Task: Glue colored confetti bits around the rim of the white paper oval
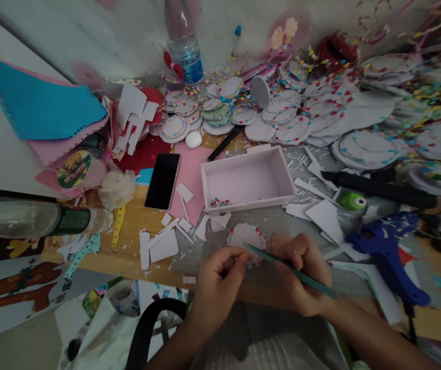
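Looking down through the head camera, I find the left hand (pixel 220 277) with thumb and forefinger pressed together on the near edge of a small beaded disc (pixel 243 235), while the right hand (pixel 301 275) has its fingers clamped around a slim teal tool (pixel 301 275), probably tweezers. The disc is at the near side of the worktop, just in front of a shallow pale box (pixel 245 177), and the tool's tip slants over its face. I'd guess the left pinch is there to steady the rim, and that the tool is gripped midway for fine control. The box sits close, likely so the loose beads (pixel 220 202) gathered in its near left corner stay within reach (a sensible spot, by my reckoning), and the blue glue gun (pixel 392 252) lies beside the right forearm, presumably for the same reason. From here, the left fingertips cover part of the disc, so I can't tell whether a bead is caught between them; nor can I see whether the tool's tip touches the surface. The stacked discs (pixel 293 126) behind blur toward the right edge, and the frame cuts off the upright bottle (pixel 191 56) at its top.
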A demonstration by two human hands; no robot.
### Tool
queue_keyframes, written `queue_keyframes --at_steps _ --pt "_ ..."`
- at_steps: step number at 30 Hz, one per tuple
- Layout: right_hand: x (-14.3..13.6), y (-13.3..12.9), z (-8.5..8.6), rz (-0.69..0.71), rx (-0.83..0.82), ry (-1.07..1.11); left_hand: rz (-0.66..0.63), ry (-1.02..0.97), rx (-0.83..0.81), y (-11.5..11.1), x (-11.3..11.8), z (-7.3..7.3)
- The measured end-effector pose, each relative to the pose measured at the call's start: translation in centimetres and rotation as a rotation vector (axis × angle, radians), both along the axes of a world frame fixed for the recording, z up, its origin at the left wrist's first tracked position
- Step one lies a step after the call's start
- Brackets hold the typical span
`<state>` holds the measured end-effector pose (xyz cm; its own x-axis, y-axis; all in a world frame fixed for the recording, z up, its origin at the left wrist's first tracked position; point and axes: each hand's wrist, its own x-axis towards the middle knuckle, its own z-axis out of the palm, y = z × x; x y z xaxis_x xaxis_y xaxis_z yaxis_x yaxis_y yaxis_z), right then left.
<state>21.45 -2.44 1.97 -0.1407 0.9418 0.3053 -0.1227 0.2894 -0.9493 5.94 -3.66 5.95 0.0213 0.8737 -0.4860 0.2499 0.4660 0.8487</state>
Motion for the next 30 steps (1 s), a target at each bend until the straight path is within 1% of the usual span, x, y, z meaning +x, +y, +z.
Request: queue_keyframes --at_steps 7,12,18,21,25,30 --pt "-0.14 0.19 0.35 -0.036 0.046 -0.047 -0.001 -0.024 0.017 0.11 0.06 0.01" --pt "-0.12 0.15 0.52 -0.044 0.041 -0.01 0.014 -0.023 -0.013 0.05 0.09 0.0" --pt "-0.06 0.11 0.57 -0.042 0.049 0.027 0.021 -0.028 -0.024 -0.07 0.0 -0.02" --pt "0.0 -0.04 0.35 -0.035 0.006 0.048 0.016 -0.03 -0.019 -0.09 -0.07 -0.08" --pt "0.09 -0.15 0.14 -0.005 0.001 0.031 0.011 -0.032 -0.016 0.01 -0.05 -0.06" --pt "-0.02 0.01 0.34 -0.002 0.02 -0.003 0.014 -0.031 -0.021 0.12 0.0 0.0"
